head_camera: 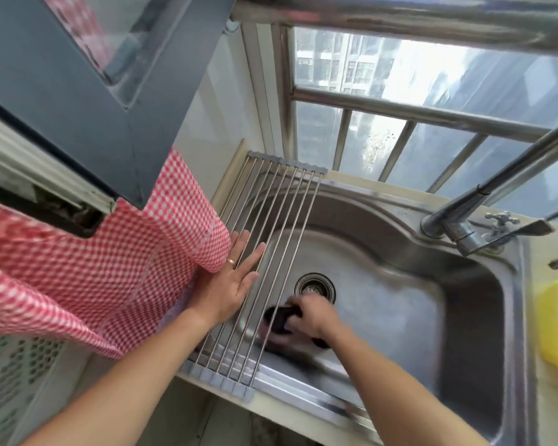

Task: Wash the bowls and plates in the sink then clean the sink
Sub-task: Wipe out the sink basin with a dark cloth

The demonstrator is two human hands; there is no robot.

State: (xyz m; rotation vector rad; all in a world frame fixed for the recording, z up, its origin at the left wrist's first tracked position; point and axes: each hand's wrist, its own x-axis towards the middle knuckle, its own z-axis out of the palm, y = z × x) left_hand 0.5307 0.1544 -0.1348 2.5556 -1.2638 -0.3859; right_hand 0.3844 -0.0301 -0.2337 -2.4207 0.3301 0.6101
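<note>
Two bare forearms, no sleeves in view. Left hand (231,283): plain gold-coloured ring (231,261) on one finger. Right hand (310,315): blurred, no ring or watch to be made out.

The rack (264,252) bars the sink's (400,317) left side, with the cloth (110,268) hanging beside it. The faucet (484,217) juts over the far right rim. The basin's middle and right lie open from above.
</note>
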